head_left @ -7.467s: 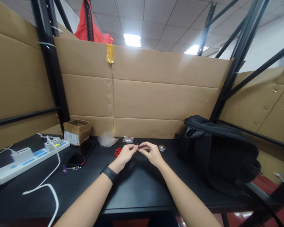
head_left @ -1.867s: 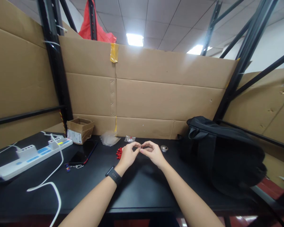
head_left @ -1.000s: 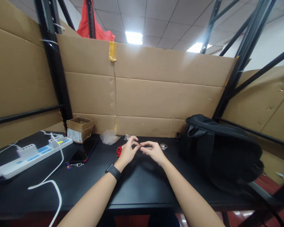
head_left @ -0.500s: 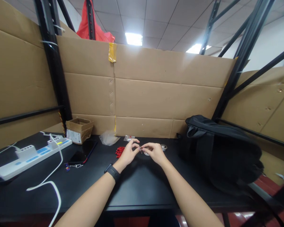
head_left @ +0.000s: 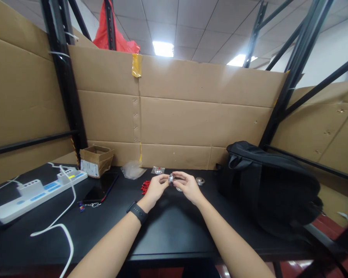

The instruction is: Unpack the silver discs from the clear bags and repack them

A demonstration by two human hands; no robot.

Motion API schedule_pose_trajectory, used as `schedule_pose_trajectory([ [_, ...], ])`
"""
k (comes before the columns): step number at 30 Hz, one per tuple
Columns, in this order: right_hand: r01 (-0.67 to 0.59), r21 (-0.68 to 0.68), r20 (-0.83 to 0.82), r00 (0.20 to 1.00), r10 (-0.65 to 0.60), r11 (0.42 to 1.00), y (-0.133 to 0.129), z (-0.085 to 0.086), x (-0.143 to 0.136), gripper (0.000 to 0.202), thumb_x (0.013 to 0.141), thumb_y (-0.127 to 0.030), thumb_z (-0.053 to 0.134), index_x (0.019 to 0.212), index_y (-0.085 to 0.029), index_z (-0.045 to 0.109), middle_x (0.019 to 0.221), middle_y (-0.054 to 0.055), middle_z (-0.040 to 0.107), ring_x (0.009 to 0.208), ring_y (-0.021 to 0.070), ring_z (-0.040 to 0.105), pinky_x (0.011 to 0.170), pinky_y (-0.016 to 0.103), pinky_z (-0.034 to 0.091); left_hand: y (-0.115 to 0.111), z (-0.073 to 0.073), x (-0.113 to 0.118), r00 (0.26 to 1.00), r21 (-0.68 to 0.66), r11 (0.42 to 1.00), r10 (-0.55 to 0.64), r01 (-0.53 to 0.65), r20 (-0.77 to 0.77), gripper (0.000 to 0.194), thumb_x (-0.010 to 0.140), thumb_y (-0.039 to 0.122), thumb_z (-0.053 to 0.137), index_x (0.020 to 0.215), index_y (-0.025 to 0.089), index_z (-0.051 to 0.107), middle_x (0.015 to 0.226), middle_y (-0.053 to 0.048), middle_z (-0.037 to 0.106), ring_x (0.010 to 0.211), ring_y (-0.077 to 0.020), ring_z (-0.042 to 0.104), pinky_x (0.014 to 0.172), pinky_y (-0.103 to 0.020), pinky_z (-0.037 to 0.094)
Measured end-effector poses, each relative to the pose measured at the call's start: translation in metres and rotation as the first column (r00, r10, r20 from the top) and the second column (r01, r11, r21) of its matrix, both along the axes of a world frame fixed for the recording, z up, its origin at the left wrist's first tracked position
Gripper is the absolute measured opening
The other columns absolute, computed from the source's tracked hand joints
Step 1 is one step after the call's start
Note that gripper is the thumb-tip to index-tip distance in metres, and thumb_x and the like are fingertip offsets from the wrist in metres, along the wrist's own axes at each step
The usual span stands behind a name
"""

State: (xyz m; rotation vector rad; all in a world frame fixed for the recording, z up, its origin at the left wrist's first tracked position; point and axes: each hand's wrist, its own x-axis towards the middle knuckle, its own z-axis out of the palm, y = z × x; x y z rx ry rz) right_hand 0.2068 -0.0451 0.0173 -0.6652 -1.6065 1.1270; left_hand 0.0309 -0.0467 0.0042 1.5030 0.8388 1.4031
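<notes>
Above the middle of the black table, a small shiny silver round piece (head_left: 171, 179) is pinched at the fingertips of both hands. My left hand (head_left: 153, 190), below a dark wristwatch, closes on its left side. On the other side, my right hand (head_left: 189, 188) grips it between thumb and fingers. Just left of my left hand lies a bundle of small red pieces (head_left: 145, 187), partly covered by it. Beyond my right hand rests a silver ring-shaped piece (head_left: 200, 180). Another pale round piece (head_left: 179, 189) shows only partly beneath my right fingers.
Behind the hands lie a small clear packet (head_left: 158, 170) and a crumpled clear bag (head_left: 132, 171). An open cardboard box (head_left: 96, 160), a dark tablet (head_left: 101, 188) and a white power strip (head_left: 40, 194) stand left. A black backpack (head_left: 272, 185) fills the right.
The silver piece has turned between my fingers and now shows a broader shiny face. My left fingers have come down and closed in around it.
</notes>
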Motion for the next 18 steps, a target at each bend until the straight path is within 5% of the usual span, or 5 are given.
schedule_pose_trajectory([
  [6,0.057,-0.025,0.007,0.998,-0.057,0.998,-0.0016,0.0027,-0.0010,0.052,0.071,-0.039,0.082,0.116,-0.017,0.069,0.103,0.011,0.075,0.098,0.0276,0.071,0.093,0.046,0.056,-0.0024,0.0036,-0.0011,0.999,0.001,0.999,-0.048,0.048,-0.003,0.036,0.075,0.044,0.078,0.094,0.013,0.074,0.096,-0.011,0.076,0.094,-0.0246,0.070,0.093,-0.038,0.052],
  [18,0.018,-0.089,-0.027,0.999,-0.020,0.996,-0.0076,0.0074,-0.0016,0.055,0.067,-0.040,0.085,0.115,-0.018,0.071,0.108,0.011,0.074,0.097,0.0272,0.071,0.086,0.043,0.058,-0.0003,0.0013,-0.0045,0.990,-0.025,0.990,-0.137,0.138,0.018,0.043,0.075,0.044,0.079,0.104,0.013,0.072,0.103,-0.013,0.075,0.096,-0.0246,0.070,0.097,-0.040,0.050],
])
